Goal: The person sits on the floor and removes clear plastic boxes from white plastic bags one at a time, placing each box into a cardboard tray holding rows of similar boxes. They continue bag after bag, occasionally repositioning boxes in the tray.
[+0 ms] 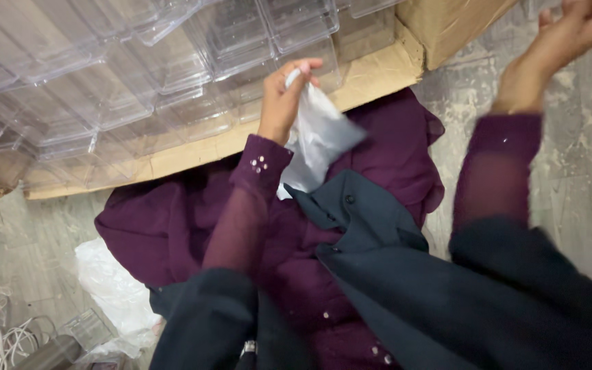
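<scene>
1. The left hand [284, 99], just above the middle of the frame, has its fingers pinched around the top of a small grey-white plastic pouch [318, 137]; the pouch hangs down from that grip over the purple cloth [173, 226].
2. The right hand [560, 48] is raised in the upper right corner, blurred by motion. Its fingers look loosely spread and nothing is in them, though the fingertips run out of the frame.
3. Above the left hand, filling the upper left, lie rows of clear plastic boxes [104, 75] stacked in a flat cardboard tray [371, 75]. A brown cardboard carton [447, 27] stands at the top edge, just right of the tray.
4. A dark teal garment [378, 226] with a collar and buttons lies across the purple cloth below the pouch.
5. At the lower left sit a white plastic bag [114, 284], a loose clear box and some white cables [8, 339] on the grey floor [584, 178].
6. Judged from this: the pouch is lifted and in hand, near the boxes but inside none of them; the boxes in view appear empty, so placing it is not yet done.
</scene>
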